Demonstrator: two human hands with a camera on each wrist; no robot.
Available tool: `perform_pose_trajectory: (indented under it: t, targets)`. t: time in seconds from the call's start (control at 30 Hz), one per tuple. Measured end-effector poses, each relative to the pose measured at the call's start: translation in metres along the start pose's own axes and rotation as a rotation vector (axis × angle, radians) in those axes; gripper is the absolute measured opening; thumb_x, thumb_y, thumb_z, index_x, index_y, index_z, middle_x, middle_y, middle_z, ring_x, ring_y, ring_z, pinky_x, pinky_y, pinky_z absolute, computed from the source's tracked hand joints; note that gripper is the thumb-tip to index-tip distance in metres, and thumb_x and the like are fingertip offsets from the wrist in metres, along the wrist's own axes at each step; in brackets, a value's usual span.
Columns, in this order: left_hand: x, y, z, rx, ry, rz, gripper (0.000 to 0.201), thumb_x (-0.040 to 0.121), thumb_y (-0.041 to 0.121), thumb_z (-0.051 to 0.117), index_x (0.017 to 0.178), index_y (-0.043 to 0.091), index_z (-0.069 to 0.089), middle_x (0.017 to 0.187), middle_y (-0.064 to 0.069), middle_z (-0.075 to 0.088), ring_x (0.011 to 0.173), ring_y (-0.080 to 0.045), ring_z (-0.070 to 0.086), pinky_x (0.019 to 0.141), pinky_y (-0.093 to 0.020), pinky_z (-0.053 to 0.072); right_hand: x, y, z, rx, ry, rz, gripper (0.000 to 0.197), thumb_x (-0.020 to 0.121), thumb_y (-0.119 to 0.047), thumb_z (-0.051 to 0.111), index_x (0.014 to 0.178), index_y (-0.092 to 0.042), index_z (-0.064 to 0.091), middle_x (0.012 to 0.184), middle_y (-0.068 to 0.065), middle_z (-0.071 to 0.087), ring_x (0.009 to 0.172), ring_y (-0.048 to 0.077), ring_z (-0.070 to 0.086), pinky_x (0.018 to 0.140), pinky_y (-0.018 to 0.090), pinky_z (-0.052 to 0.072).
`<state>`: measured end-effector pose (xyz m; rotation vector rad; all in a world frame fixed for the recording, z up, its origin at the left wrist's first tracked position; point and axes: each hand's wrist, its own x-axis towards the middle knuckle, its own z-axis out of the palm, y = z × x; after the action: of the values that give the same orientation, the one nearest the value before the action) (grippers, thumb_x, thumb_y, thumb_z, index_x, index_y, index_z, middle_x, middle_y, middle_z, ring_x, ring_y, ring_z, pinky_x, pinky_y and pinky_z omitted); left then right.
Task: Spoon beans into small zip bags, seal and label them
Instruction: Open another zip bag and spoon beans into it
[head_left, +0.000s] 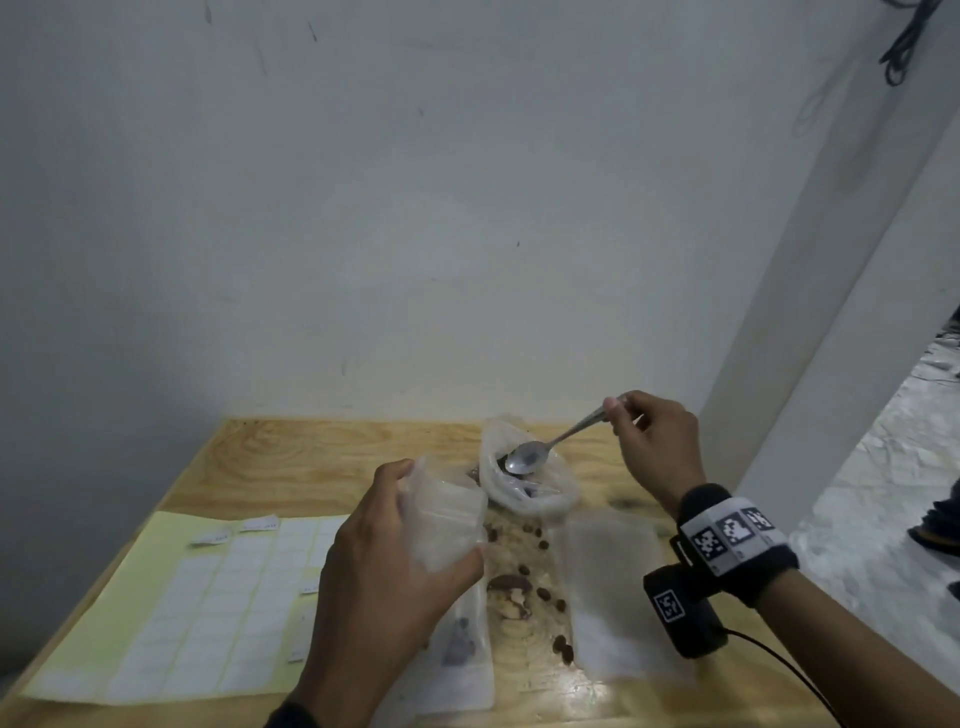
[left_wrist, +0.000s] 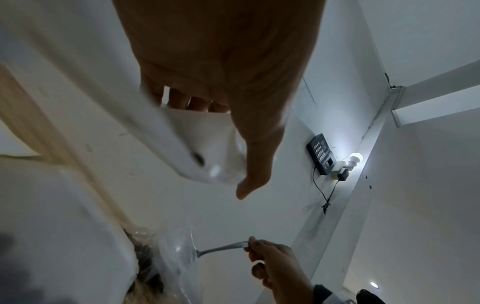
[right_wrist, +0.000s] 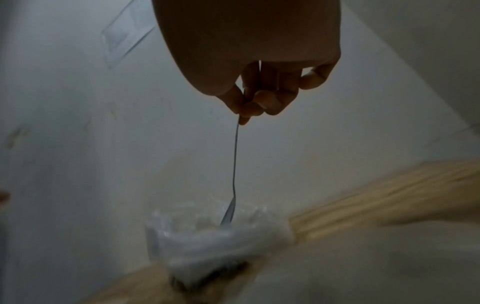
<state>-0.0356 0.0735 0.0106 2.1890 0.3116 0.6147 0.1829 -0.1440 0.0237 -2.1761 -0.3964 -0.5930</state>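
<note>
My left hand (head_left: 395, 551) grips a small clear zip bag (head_left: 448, 514) above the wooden table (head_left: 291, 457), mouth tilted toward the bean bag. In the left wrist view the zip bag (left_wrist: 197, 142) hangs between thumb and fingers. My right hand (head_left: 652, 441) pinches the handle end of a metal spoon (head_left: 540, 452), whose bowl sits in the mouth of the big plastic bag of beans (head_left: 524, 488). The right wrist view shows the spoon (right_wrist: 235, 164) running down from my fingers into that bag (right_wrist: 215, 236). Loose brown beans (head_left: 524, 571) lie scattered on the table.
A yellow sheet of white labels (head_left: 182, 613) lies at the left. A flat zip bag (head_left: 613, 587) lies at the right, another with dark contents (head_left: 462, 654) under my left hand. The wall stands right behind the table; its right edge drops to the floor (head_left: 893, 493).
</note>
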Motion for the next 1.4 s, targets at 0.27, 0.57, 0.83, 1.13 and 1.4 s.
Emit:
perform_pose_trajectory:
  t: [0.27,0.57,0.83,1.13,1.4]
  targets:
    - [-0.004,-0.004,-0.012,-0.006,0.039,0.021,0.083,0.054,0.063,0.078,0.126,0.044,0.041,0.098,0.019,0.06,0.087,-0.007,0.062,0.07,-0.032,0.053,0.005,-0.012,0.031,-0.236,-0.116,-0.201,0.025,0.099,-0.03,0.058,0.074,-0.029,0.06,0.057,-0.015,0.053,0.055,0.011,0.05,0.08,0.04,0.045]
    - [-0.005,-0.01,-0.019,0.003,0.058,0.005,0.083,0.054,0.063,0.078,0.125,0.046,0.04,0.097,0.02,0.06,0.087,-0.007,0.061,0.068,-0.026,0.049,0.019,-0.002,0.049,-0.261,-0.198,0.108,0.032,0.096,-0.032,0.058,0.069,-0.017,0.067,0.055,-0.006,0.054,0.069,0.029,0.06,0.077,0.041,0.05]
    - [-0.007,-0.014,-0.023,0.008,0.054,-0.007,0.086,0.052,0.071,0.071,0.127,0.048,0.037,0.098,0.022,0.06,0.088,-0.004,0.06,0.07,-0.027,0.051,-0.007,0.002,0.063,0.033,-0.236,0.258,0.026,0.092,-0.031,0.07,0.068,-0.022,0.076,0.054,0.0,0.058,0.048,0.014,0.044,0.053,0.027,0.035]
    - [-0.01,-0.01,-0.026,0.003,0.053,-0.005,0.085,0.053,0.066,0.076,0.126,0.048,0.037,0.099,0.023,0.059,0.085,-0.003,0.06,0.068,-0.026,0.052,-0.013,0.0,0.055,0.329,-0.491,0.546,0.022,0.093,-0.023,0.071,0.088,-0.003,0.08,0.065,0.001,0.052,0.061,0.016,0.039,0.057,0.026,0.033]
    - [-0.01,-0.011,-0.032,0.011,0.072,-0.01,0.084,0.052,0.066,0.076,0.125,0.048,0.038,0.099,0.023,0.06,0.084,-0.001,0.06,0.068,-0.025,0.051,-0.009,0.0,0.055,0.358,-0.434,0.644,0.024,0.098,-0.017,0.065,0.09,0.003,0.075,0.07,0.0,0.051,0.059,0.014,0.038,0.049,0.023,0.028]
